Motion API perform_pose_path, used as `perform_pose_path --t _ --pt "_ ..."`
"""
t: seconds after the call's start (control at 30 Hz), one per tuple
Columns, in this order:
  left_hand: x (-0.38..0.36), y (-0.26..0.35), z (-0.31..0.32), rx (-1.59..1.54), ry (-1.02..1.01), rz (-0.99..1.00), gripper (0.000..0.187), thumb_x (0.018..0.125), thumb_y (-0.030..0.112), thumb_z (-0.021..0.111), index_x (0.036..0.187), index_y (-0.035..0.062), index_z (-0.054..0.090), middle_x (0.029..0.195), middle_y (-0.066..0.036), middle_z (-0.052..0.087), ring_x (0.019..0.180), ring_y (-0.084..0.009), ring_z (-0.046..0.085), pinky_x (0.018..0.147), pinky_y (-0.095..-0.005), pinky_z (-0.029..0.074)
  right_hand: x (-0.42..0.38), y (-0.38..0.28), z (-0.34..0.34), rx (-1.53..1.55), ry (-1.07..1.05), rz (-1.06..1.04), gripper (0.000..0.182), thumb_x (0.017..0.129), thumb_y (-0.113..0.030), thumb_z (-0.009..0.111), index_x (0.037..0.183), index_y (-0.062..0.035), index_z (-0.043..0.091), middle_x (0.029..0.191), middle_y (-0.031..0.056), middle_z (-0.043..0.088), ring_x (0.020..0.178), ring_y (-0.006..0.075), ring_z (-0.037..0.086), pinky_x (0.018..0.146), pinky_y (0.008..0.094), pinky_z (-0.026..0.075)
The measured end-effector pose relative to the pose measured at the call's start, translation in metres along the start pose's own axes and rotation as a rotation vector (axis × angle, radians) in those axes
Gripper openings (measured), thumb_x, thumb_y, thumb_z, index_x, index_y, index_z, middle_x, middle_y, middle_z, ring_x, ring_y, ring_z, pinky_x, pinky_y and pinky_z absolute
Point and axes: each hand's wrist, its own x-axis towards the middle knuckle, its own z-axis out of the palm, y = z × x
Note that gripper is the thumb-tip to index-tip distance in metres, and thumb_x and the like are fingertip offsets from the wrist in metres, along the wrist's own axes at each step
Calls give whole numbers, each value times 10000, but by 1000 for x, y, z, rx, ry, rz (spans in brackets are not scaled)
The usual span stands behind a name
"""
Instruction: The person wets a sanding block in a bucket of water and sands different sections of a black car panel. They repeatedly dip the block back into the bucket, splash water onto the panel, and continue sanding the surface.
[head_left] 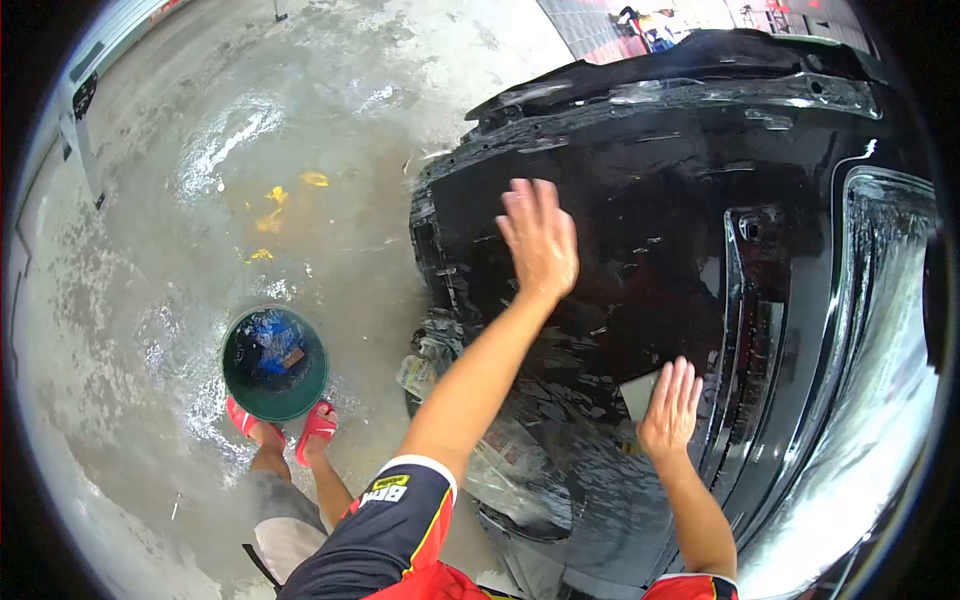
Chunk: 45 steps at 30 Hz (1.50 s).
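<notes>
My left hand (540,240) lies palm down on the wet black car panel (640,190), fingers stretched out, holding nothing. Lower and to the right, my right hand (668,412) presses a light grey rectangular piece (638,396), apparently sandpaper, against the same panel. Its fingers lie over the right part of the piece, and the left part sticks out. Water and whitish smears cover parts of the panel. A recessed slot (755,320) runs along the panel to the right of my right hand.
A dark green bucket (275,405) with water and a small brown block (291,358) stands on the wet concrete floor (150,250), by my feet in red sandals (317,432). Plastic-and-paper masking (515,465) covers the panel's lower left. The car window (890,290) is at right.
</notes>
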Motion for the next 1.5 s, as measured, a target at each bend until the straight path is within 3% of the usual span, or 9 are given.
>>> perform_pose_path --t 0.07,0.2,0.3,0.33,0.5,0.67,0.9,1.33,1.5 --pt "11 -49 15 -56 -47 -437 582 1062 349 307 1524 7 219 1588 -287 144 1463 -467 172 1131 -650 209 28 -10 -13 -2 56 109 728 772 -55 515 1444 138 315 1528 343 263 1433 497 250 1182 588 172" --pt "-91 -161 9 151 -220 89 416 1033 223 358 1321 -68 434 1473 -312 357 1343 -488 383 1052 -579 391 213 -24 -69 -5 177 -105 718 818 -172 559 1473 32 344 1561 211 300 1457 356 277 1203 511 179" --pt "-170 -248 -45 -88 -444 -273 491 1067 303 265 1340 -28 505 1383 -279 508 1307 -423 471 1094 -444 391 324 -31 -44 -173 350 -266 640 854 -223 498 1458 -30 412 1549 141 364 1455 271 303 1202 524 160" --pt "-177 -249 -87 -217 -539 -655 624 1064 451 210 1337 3 548 1366 -260 538 1295 -386 502 1084 -440 385 324 -37 -44 -209 347 -235 659 847 -212 521 1472 -41 399 1550 142 358 1456 284 298 1196 544 153" --pt "-298 -394 -209 -308 -181 -965 812 1023 618 219 1342 -58 537 1365 -228 565 1298 -325 516 1108 -406 357 104 -52 -37 -84 -50 -21 755 868 -372 590 1512 -61 350 1595 209 243 1467 385 247 1172 625 109" --pt "-346 -381 -269 -411 30 -1115 810 1034 591 257 1327 -117 519 1345 -255 564 1286 -305 527 1102 -387 370 129 -58 -21 -178 -22 -112 765 931 -454 535 1496 19 330 1602 176 241 1494 354 179 1182 618 71" --pt "-309 -288 -198 -186 -396 -606 501 1049 407 378 1260 17 610 1191 -210 670 1115 -333 638 967 -425 470 182 -60 -14 -11 284 -66 816 862 -542 619 1514 -126 360 1556 199 259 1471 383 199 1153 663 101" --pt "-137 -45 -74 -759 -471 -152 350 964 158 643 1274 7 579 1108 -117 695 1019 -174 668 907 -318 520 234 -19 -71 102 366 -205 342 809 -149 671 1147 -122 624 1120 61 551 1119 271 496 980 472 337" --pt "-122 -41 -86 -1247 -455 -368 572 965 295 650 1423 38 423 1356 -151 558 1236 -218 555 1040 -377 450 248 -47 -107 475 334 -269 51 802 -99 678 852 -108 668 834 87 631 829 303 603 781 424 456"
